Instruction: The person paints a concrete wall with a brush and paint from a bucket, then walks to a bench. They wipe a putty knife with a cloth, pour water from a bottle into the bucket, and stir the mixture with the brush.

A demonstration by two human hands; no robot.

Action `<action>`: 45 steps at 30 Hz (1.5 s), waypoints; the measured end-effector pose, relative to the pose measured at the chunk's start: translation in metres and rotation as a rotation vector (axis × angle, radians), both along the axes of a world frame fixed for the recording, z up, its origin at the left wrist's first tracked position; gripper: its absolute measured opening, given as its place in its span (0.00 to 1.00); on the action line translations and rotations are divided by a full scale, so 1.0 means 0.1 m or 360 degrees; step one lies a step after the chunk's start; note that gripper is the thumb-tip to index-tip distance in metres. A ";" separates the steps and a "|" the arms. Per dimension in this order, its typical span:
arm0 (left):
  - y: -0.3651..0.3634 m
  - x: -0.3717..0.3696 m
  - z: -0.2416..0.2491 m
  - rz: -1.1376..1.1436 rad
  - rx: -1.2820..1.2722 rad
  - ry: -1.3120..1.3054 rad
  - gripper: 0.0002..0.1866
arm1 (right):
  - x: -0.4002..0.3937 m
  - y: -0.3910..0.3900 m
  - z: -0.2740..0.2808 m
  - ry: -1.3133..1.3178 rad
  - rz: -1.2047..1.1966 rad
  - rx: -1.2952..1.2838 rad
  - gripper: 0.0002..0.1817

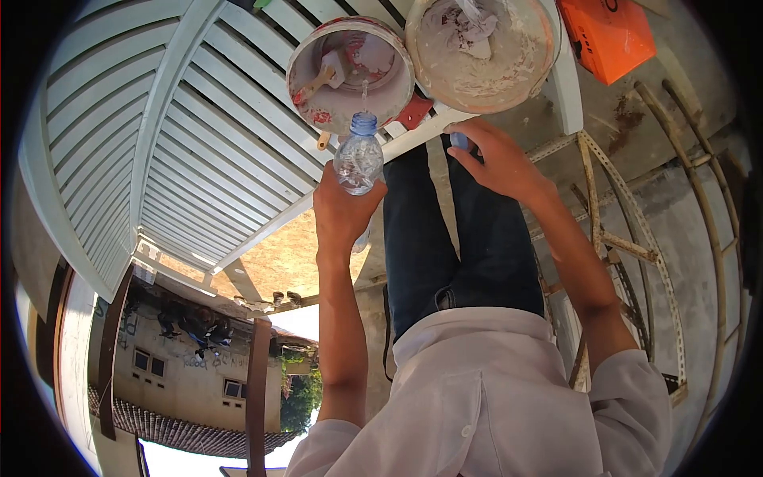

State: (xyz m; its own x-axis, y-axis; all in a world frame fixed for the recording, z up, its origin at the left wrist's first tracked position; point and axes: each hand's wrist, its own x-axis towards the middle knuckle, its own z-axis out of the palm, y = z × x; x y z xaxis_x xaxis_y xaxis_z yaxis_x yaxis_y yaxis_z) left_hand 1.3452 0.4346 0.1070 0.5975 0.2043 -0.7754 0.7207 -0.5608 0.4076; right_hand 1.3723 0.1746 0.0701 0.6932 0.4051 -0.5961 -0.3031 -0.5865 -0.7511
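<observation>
My left hand (pixel 348 211) is wrapped round a clear plastic bottle (pixel 359 163) with a blue neck, tipped towards a paint bucket (pixel 407 79). A thin stream of clear liquid runs from its mouth into that bucket. Inside the bucket, whose walls carry white and red smears, lies a paintbrush (pixel 322 79). Between the thumb and fingers of my right hand (pixel 509 163) is a blue bottle cap (pixel 458 141), just above my dark trousers. Beside the first bucket stands a larger bucket (pixel 520 67) with pale, crusted residue and a whitish crumpled thing in it.
Both buckets stand by a white slatted bench (pixel 238 119). An orange box-like object (pixel 608 40) lies at the upper right. Rusty metal frames (pixel 628 238) and a bamboo-like ladder (pixel 699 175) lie on the right. A brown post (pixel 258 397) is at the lower left.
</observation>
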 end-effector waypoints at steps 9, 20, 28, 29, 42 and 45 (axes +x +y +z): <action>-0.04 0.03 0.02 -0.0013 0.0013 -0.0042 0.28 | -0.05 -0.01 -0.08 -0.0059 0.0035 -0.0029 0.16; -0.08 -0.09 -0.03 -0.0027 -0.0034 -0.0001 0.28 | 0.01 0.01 -0.08 0.0038 0.0054 -0.0049 0.17; -0.08 -0.20 -0.06 -0.0091 -0.0034 0.0008 0.27 | 0.01 0.04 -0.11 0.0002 0.0059 -0.0037 0.16; -0.08 -0.22 -0.06 -0.0094 -0.0028 0.0019 0.27 | 0.04 0.05 -0.08 0.0043 0.0071 -0.0049 0.16; 0.00 -0.39 -0.06 -0.0082 0.0027 0.0062 0.28 | 0.06 0.14 -0.08 0.0077 0.0150 -0.0059 0.16; 0.03 -0.43 -0.07 -0.0052 0.0022 0.0053 0.28 | 0.06 0.16 -0.08 0.0084 0.0164 -0.0064 0.16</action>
State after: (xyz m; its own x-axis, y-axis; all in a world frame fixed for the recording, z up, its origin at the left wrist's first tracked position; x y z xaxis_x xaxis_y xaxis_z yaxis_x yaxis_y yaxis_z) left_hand 1.3018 0.4377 0.1002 0.5779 0.1960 -0.7922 0.7149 -0.5897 0.3756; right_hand 1.3782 0.1903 0.0620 0.6164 0.4478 -0.6477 -0.2781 -0.6458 -0.7111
